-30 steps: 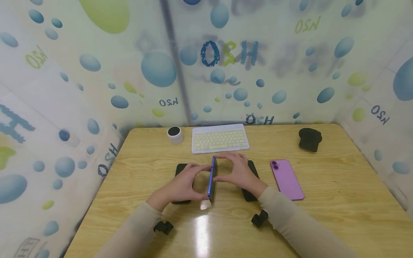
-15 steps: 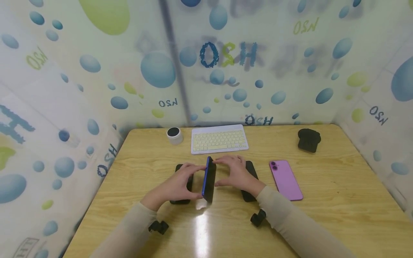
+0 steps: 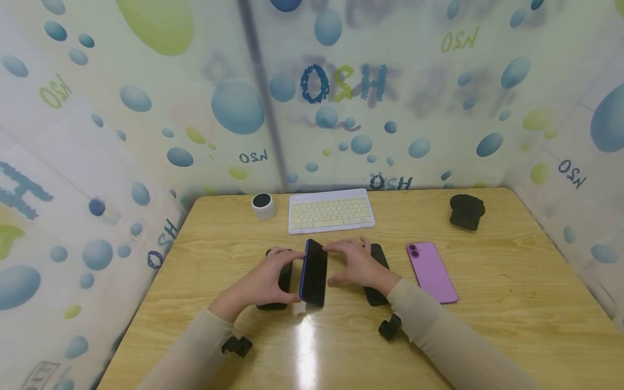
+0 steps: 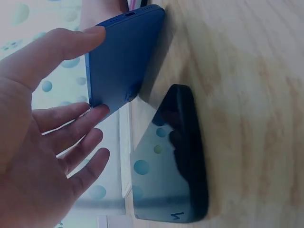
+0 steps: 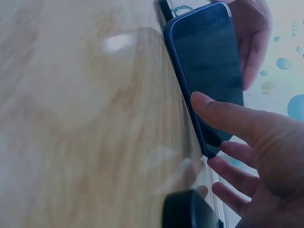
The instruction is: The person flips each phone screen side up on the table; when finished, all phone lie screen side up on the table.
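A blue smartphone [image 3: 314, 273] with a dark screen stands tilted over the middle of the table, its screen towards the right hand and its blue back [image 4: 121, 57] towards the left. My left hand [image 3: 263, 279] pinches its raised long side, thumb near one end and fingertips near the other. At the opposite side is my right hand [image 3: 361, 265], fingers loosely spread; the index fingertip is right at the far corner and the thumb stands just off the edge in the head view. A black phone [image 4: 164, 166] lies under the left hand; another dark phone [image 3: 377, 295] lies partly hidden under the right.
A pink phone [image 3: 433, 272] lies back up on the wooden table [image 3: 517, 303] to the right. Along the back are a white keyboard [image 3: 331, 211], a white jar with a dark top [image 3: 264, 206] and a black bread-slice-shaped object [image 3: 466, 212].
The blue phone has tipped from nearly edge-on towards lying flatter, its top side leaning left with my left hand, so more screen shows. My right hand has stayed almost in place.
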Demonstrator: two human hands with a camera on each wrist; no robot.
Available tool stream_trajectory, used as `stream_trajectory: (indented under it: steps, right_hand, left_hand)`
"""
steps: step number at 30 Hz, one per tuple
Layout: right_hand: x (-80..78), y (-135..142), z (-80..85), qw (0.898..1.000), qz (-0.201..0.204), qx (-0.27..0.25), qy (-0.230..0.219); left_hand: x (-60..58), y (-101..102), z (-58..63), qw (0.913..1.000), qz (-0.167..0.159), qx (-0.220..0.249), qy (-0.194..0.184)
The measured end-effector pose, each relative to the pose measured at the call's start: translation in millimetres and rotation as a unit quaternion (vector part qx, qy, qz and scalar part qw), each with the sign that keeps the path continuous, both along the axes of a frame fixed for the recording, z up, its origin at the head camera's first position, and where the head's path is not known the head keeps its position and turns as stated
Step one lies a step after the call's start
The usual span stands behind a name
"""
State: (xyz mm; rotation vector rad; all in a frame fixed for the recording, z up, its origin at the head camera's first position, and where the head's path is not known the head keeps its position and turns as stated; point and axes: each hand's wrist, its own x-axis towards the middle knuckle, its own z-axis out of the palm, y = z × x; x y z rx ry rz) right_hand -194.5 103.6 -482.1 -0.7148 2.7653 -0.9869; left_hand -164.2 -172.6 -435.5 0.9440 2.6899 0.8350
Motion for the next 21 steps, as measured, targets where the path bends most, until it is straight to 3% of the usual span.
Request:
stream_trajectory:
  steps: [14, 21]
  right_hand:
    - [-4.4, 13.0, 3.0, 1.000, 0.022, 0.014, -0.004]
    - [-6.9, 17.2, 3.5, 0.999, 0.038, 0.015, -0.011]
  left_hand:
    - [2.3, 11.5, -14.0, 0.9972, 0.013, -0.066, 0.032]
    - [-0.5, 18.0, -20.2, 0.9903, 0.024, -0.128, 0.049]
